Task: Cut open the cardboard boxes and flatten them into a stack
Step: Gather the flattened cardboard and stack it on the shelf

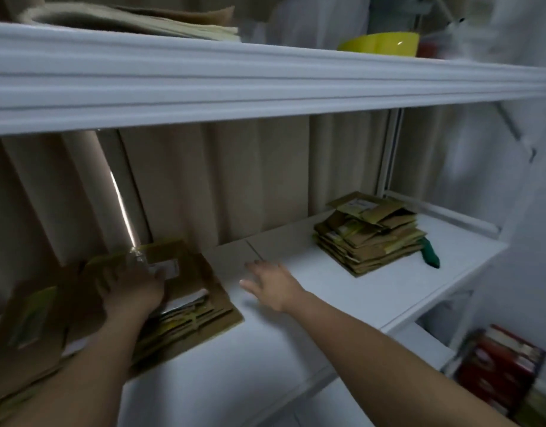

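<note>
On the white shelf (342,291), toward its left edge, a pile of cardboard boxes (188,312) lies under the left hand (133,291), whose grip curls onto it; the right hand (273,283), just right, hovers spread wide, empty.
</note>
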